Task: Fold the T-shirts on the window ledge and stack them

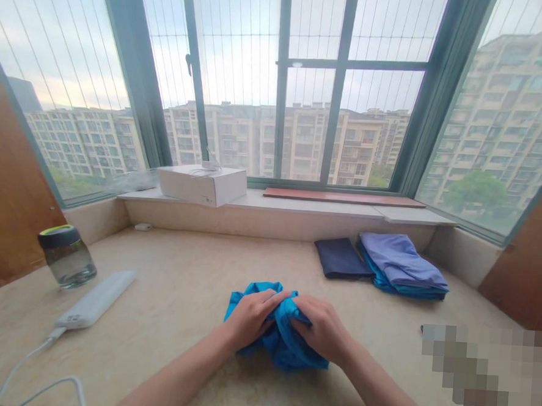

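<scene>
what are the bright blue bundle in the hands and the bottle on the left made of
Crumpled bright-blue bundle: probably thin fabric, fairly matte, since it bunches into soft folds. Clear, dark-lidded cylindrical bottle: smooth glass or hard plastic, judging by its see-through body; I can't tell which.

Daylit windows (306, 125) above beige surface (193, 265)

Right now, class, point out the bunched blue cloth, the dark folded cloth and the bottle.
Bunched blue cloth (283, 333), head view, on its middle folds.
Dark folded cloth (343, 259), head view, on its top.
Bottle (68, 258), head view, on its side.
</scene>
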The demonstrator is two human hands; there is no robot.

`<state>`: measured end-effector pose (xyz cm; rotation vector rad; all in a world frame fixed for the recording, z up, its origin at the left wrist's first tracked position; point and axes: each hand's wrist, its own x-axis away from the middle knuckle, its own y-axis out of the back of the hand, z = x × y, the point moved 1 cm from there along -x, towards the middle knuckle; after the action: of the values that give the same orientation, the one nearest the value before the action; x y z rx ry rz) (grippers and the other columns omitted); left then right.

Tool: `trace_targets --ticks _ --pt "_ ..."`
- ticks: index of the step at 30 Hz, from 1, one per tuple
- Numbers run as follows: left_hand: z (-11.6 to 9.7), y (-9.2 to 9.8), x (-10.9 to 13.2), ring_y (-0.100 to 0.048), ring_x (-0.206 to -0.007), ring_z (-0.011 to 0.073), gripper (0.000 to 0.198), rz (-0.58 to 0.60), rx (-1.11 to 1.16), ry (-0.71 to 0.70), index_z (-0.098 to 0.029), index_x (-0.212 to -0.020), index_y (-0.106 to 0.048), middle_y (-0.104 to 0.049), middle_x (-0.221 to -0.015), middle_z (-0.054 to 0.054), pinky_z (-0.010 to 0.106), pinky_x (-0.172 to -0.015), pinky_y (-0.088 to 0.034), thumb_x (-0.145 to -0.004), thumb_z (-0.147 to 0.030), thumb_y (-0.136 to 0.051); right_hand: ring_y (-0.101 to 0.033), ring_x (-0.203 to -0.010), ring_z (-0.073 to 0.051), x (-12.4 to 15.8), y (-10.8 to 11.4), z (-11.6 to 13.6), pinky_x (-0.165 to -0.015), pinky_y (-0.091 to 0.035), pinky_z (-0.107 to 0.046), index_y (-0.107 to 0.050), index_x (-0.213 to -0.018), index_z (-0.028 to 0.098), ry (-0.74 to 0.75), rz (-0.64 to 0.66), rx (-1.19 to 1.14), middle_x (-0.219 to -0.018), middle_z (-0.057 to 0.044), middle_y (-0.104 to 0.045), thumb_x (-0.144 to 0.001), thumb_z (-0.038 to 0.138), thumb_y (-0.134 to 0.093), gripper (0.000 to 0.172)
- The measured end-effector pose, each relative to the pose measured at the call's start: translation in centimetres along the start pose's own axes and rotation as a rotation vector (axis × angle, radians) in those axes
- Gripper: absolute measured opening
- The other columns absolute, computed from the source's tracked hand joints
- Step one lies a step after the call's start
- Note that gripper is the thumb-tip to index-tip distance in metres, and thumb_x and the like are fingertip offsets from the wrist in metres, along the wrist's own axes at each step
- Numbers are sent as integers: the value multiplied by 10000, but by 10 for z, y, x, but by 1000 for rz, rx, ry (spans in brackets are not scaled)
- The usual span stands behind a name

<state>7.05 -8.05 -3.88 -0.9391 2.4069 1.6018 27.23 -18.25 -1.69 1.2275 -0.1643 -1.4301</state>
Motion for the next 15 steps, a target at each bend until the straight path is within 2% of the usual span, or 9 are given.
trace_targets --ticks 3,6,8,10,12,15 --pt "12 26 -4 -640 -1161 296 552 -105 -58 97 -332 -1420 -558 -656 -1305 76 424 -1013 -510 -890 -182 -525 -670 -1085 -267 0 14 -7 -974 -510 -428 -670 -1212 258 77 -159 38 -1149 -92 -742 -968 319 -575 268" --pt "30 72 -18 -605 -1205 305 389 -376 -20 225 -263 -1304 -634 -659 -1279 70 457 -1059 -486 -922 -237 -563 -677 -1073 -271 0 24 -21 -963 -522 -458 -669 -1219 254 22 -325 62 -1132 -104 -742 -994 284 -510 277" --pt "40 103 -28 -616 -1164 299 332 -542 -6 328 -216 -1259 -637 -643 -1273 74 468 -996 -523 -947 -328 -622 -681 -1056 -267 0 25 -30 -940 -536 -448 -679 -1187 236 -27 -347 66 -1109 -109 -743 -1003 276 -476 277" --pt "47 126 -35 -629 -1127 280 376 -611 -15 383 -187 -1271 -608 -617 -1291 87 463 -929 -553 -949 -375 -654 -682 -1051 -266 2 22 -40 -935 -539 -442 -687 -1168 219 -74 -321 84 -1101 -111 -744 -1006 275 -460 285" --pt "52 136 -38 -636 -1105 266 396 -625 -29 408 -172 -1286 -591 -608 -1293 96 457 -906 -563 -953 -377 -654 -682 -1057 -268 3 17 -51 -946 -534 -443 -692 -1174 213 -134 -281 123 -1115 -109 -745 -997 272 -459 299" --pt "58 127 -40 -629 -1124 267 399 -616 -51 452 -175 -1291 -590 -605 -1305 102 473 -932 -549 -954 -381 -649 -671 -1093 -276 6 11 -67 -980 -519 -445 -685 -1227 194 -259 -229 208 -1163 -120 -735 -979 260 -464 338"
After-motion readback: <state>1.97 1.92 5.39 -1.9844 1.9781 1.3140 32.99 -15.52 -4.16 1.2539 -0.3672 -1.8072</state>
